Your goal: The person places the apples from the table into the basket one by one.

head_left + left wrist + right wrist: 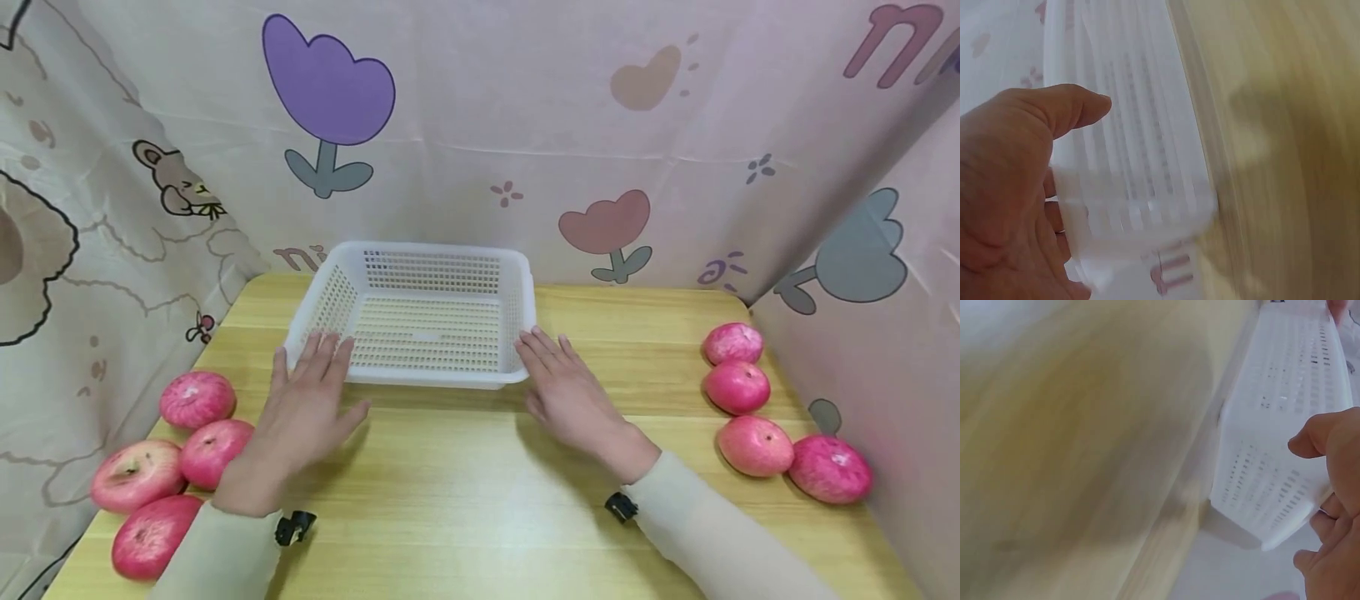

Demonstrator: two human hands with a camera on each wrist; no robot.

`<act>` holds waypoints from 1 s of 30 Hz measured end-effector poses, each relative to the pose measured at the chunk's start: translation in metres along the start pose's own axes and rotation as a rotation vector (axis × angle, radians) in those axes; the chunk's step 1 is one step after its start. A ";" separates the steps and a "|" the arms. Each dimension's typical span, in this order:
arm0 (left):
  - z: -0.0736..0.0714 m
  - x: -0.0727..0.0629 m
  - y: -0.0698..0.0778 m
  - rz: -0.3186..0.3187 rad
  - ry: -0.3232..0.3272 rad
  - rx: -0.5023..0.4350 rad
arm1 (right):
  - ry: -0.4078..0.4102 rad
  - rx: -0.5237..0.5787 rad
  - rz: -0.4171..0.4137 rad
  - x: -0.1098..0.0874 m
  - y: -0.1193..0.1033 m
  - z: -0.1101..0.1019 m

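A white plastic basket (pixel 423 379) with slotted walls sits on the wooden table, toward its back edge. My left hand (pixel 303 408) is at the basket's near left corner, its fingers extended over the rim and its thumb spread apart. In the left wrist view the thumb (pixel 1082 106) stands in front of the basket wall, with the other fingers partly hidden behind the rim. My right hand (pixel 566 392) reaches to the near right corner, fingertips right at the rim. The right wrist view shows its thumb (pixel 1310 437) extended beside the slotted wall.
Several pinkish-red apples (pixel 197 400) are grouped on the table's left side, close to my left forearm. Several more apples (pixel 753 446) line the right edge. A printed curtain (pixel 465 108) hangs behind the table (pixel 450 492) and along both sides.
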State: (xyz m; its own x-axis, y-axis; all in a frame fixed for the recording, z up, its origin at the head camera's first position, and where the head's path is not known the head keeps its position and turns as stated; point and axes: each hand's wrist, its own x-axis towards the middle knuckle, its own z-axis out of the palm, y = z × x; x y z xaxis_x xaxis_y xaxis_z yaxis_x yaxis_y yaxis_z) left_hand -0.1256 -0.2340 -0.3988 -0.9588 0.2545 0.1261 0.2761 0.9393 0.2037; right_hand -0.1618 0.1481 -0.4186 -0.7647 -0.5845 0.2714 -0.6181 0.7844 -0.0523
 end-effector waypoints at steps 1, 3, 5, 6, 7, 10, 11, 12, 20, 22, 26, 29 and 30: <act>-0.001 0.001 -0.003 -0.014 0.001 -0.010 | 0.005 0.005 0.004 -0.004 0.003 -0.001; -0.002 0.002 -0.006 -0.031 -0.001 -0.037 | 0.010 0.013 0.011 -0.012 0.010 -0.003; -0.002 0.002 -0.006 -0.036 -0.018 -0.065 | 0.012 0.017 0.022 -0.020 0.015 -0.005; -0.002 0.002 -0.005 -0.033 -0.027 -0.076 | 0.015 0.020 0.027 -0.023 0.018 -0.006; -0.001 0.002 -0.002 -0.028 -0.034 -0.084 | 0.018 0.019 0.033 -0.027 0.021 -0.007; 0.002 0.002 0.007 -0.009 -0.041 -0.093 | 0.034 0.020 0.044 -0.037 0.027 -0.008; 0.003 0.001 0.011 -0.004 -0.034 -0.089 | 0.042 0.021 0.046 -0.040 0.029 -0.009; 0.004 0.001 0.015 0.001 -0.030 -0.086 | 0.050 0.023 0.050 -0.043 0.030 -0.009; 0.015 -0.005 0.046 0.051 -0.002 -0.067 | 0.133 0.045 0.101 -0.070 0.043 -0.013; 0.017 -0.006 0.052 0.061 0.004 -0.068 | 0.149 0.049 0.111 -0.075 0.046 -0.013; 0.019 -0.009 0.060 0.078 0.009 -0.057 | 0.166 0.057 0.123 -0.083 0.050 -0.013; 0.020 -0.013 0.064 0.091 0.013 -0.043 | 0.179 0.062 0.129 -0.088 0.052 -0.012; 0.019 -0.014 0.065 0.096 0.014 -0.041 | 0.183 0.063 0.132 -0.089 0.053 -0.012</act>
State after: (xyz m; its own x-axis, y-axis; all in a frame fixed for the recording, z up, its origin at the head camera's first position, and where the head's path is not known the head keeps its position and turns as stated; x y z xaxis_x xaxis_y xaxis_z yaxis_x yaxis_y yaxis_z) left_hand -0.0953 -0.1722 -0.4061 -0.9268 0.3395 0.1608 0.3696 0.9004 0.2295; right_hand -0.1243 0.2440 -0.4340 -0.7972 -0.4261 0.4277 -0.5298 0.8335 -0.1571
